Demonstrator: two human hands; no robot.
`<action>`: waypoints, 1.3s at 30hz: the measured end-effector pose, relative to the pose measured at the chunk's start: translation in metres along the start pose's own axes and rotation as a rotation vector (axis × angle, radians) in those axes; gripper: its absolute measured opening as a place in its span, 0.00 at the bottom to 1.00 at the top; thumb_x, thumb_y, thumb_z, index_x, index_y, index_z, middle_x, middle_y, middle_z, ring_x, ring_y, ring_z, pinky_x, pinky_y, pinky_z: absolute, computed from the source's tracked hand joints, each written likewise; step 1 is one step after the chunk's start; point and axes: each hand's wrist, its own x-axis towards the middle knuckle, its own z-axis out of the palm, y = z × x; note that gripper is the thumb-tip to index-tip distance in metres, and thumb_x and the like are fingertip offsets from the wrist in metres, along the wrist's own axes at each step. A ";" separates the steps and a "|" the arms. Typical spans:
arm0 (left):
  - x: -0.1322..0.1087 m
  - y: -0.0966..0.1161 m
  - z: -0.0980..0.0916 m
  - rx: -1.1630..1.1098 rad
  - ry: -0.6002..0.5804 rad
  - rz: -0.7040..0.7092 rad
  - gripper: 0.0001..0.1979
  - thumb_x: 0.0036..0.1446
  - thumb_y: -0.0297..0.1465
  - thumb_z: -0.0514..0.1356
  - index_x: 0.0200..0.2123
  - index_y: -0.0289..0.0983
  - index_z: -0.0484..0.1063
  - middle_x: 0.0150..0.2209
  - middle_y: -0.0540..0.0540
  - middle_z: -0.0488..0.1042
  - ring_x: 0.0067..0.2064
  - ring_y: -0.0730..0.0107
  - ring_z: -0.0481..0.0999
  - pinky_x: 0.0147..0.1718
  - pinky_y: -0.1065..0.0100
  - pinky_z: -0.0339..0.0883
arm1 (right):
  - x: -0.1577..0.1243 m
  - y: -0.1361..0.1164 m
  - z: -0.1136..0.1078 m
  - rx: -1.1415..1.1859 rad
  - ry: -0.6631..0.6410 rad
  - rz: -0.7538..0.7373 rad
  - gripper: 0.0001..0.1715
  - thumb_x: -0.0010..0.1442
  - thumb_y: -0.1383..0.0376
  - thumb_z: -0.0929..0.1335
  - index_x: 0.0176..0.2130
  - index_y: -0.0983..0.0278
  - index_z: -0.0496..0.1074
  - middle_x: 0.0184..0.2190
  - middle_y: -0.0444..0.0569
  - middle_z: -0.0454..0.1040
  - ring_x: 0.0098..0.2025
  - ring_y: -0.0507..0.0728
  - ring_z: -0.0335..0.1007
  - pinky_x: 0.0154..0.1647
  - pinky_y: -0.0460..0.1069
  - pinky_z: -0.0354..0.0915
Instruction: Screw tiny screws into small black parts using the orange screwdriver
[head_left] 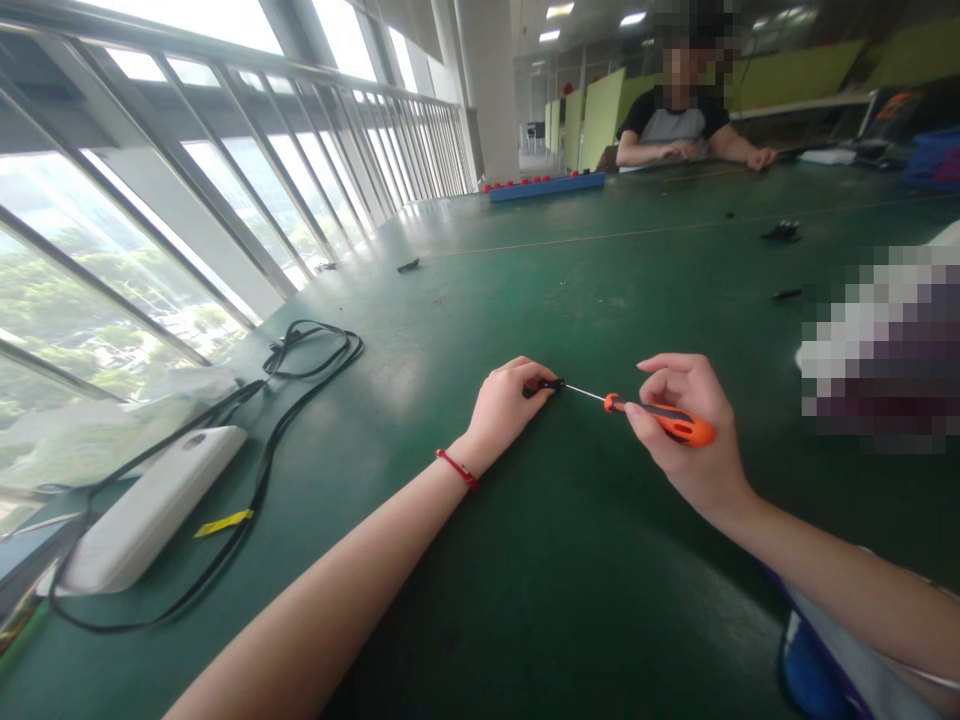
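My left hand (514, 395), with a red string bracelet (457, 470) at the wrist, pinches a small black part (552, 384) just above or on the green table (465, 310). What kind of part it is I cannot make out. An orange-and-black screwdriver (679, 422) lies across the fingers of my right hand (694, 420), its handle gripped by the thumb. The thin metal shaft points left, and its tip meets the black part. My right index finger is raised off the handle.
On the left lie a white power strip (154, 510), a looped black cable (262, 470) and a yellow tag (223, 523). Small black pieces (784, 231) are scattered farther off. A blue strip with red knobs (547, 187) lies at the far edge, near a seated person (675, 130). A metal railing (247, 130) runs along the left.
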 end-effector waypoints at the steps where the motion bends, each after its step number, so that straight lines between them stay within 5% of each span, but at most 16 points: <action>1: 0.000 0.000 0.000 -0.001 0.000 -0.001 0.06 0.54 0.25 0.61 0.35 0.38 0.78 0.35 0.49 0.76 0.34 0.71 0.74 0.36 0.69 0.68 | 0.000 -0.001 0.000 -0.008 -0.029 0.026 0.10 0.56 0.65 0.69 0.40 0.60 0.67 0.21 0.39 0.66 0.21 0.51 0.63 0.22 0.47 0.61; 4: 0.000 -0.001 0.000 -0.008 0.006 -0.004 0.06 0.54 0.25 0.61 0.35 0.38 0.78 0.35 0.49 0.75 0.34 0.72 0.73 0.35 0.70 0.67 | -0.001 -0.002 -0.001 -0.050 -0.045 0.031 0.04 0.58 0.64 0.69 0.36 0.60 0.68 0.21 0.40 0.68 0.20 0.51 0.65 0.20 0.46 0.60; 10: 0.000 -0.001 0.000 -0.014 0.003 -0.006 0.06 0.54 0.25 0.61 0.35 0.37 0.78 0.35 0.49 0.75 0.34 0.71 0.73 0.35 0.70 0.67 | 0.000 -0.002 0.000 -0.032 0.026 -0.049 0.17 0.52 0.68 0.70 0.43 0.60 0.65 0.25 0.40 0.67 0.26 0.53 0.67 0.28 0.48 0.66; 15: 0.000 0.000 0.000 -0.017 -0.001 -0.007 0.06 0.54 0.25 0.61 0.35 0.38 0.78 0.35 0.48 0.76 0.34 0.71 0.74 0.36 0.69 0.67 | -0.002 -0.002 -0.001 -0.098 -0.028 -0.003 0.04 0.57 0.63 0.69 0.35 0.60 0.69 0.25 0.42 0.72 0.24 0.52 0.70 0.25 0.46 0.64; 20: 0.000 -0.001 0.001 -0.012 0.008 0.001 0.06 0.54 0.25 0.62 0.35 0.38 0.78 0.34 0.48 0.76 0.34 0.71 0.74 0.35 0.69 0.67 | -0.001 -0.002 -0.001 -0.073 0.055 -0.084 0.15 0.53 0.69 0.70 0.42 0.59 0.67 0.28 0.42 0.69 0.27 0.52 0.68 0.28 0.48 0.66; 26: 0.000 -0.002 0.001 -0.022 0.006 -0.004 0.06 0.54 0.25 0.62 0.35 0.38 0.78 0.35 0.48 0.76 0.34 0.71 0.74 0.35 0.69 0.67 | -0.001 -0.002 -0.001 -0.121 -0.040 -0.041 0.04 0.57 0.64 0.69 0.36 0.60 0.69 0.19 0.40 0.67 0.21 0.52 0.65 0.24 0.48 0.62; 32: 0.000 -0.003 0.001 -0.025 0.009 0.001 0.06 0.54 0.25 0.62 0.35 0.38 0.78 0.34 0.48 0.75 0.34 0.71 0.74 0.35 0.69 0.67 | -0.001 0.000 0.001 -0.011 0.033 -0.066 0.22 0.52 0.68 0.71 0.47 0.59 0.64 0.28 0.42 0.67 0.27 0.53 0.68 0.31 0.50 0.68; 36: 0.001 -0.003 0.000 -0.027 0.005 0.001 0.06 0.54 0.26 0.62 0.35 0.38 0.78 0.34 0.48 0.76 0.34 0.71 0.74 0.35 0.69 0.68 | -0.002 -0.002 -0.001 -0.120 -0.060 -0.003 0.06 0.56 0.63 0.69 0.36 0.60 0.69 0.21 0.41 0.68 0.23 0.52 0.65 0.26 0.49 0.63; 39: 0.001 -0.003 0.000 -0.020 0.006 0.002 0.06 0.54 0.26 0.62 0.35 0.38 0.79 0.34 0.48 0.75 0.33 0.71 0.73 0.34 0.70 0.67 | -0.003 -0.002 -0.001 -0.131 0.002 -0.048 0.09 0.55 0.66 0.69 0.38 0.60 0.69 0.26 0.43 0.71 0.28 0.54 0.69 0.30 0.49 0.65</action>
